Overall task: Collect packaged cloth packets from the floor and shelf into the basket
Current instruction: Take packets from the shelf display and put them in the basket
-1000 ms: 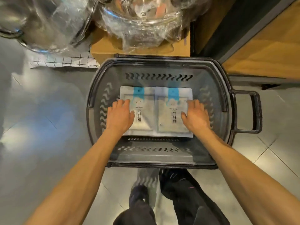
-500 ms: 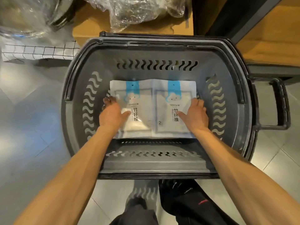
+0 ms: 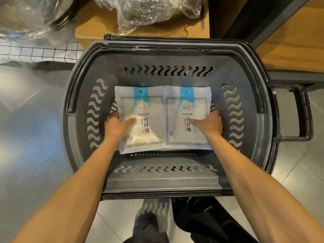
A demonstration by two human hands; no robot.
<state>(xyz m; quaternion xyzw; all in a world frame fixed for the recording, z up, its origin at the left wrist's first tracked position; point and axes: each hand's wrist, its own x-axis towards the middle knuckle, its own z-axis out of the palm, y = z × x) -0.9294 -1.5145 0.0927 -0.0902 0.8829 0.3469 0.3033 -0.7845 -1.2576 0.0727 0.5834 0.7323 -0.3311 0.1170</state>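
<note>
arms: both forearms are showing bare, no sleeves reaching the frame, no watch or bands | hands: left hand (image 3: 117, 126) and right hand (image 3: 209, 125) are going gloveless, no rings | legs: person is wearing dark trousers (image 3: 201, 223), small red mark showing on one leg | feet: dark shoe (image 3: 143, 223) is peeking out

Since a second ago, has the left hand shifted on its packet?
Yes. The left hand has slid toward the left packet's outer edge, fingers curling under it, thumb on top, nearer the basket wall.
</note>
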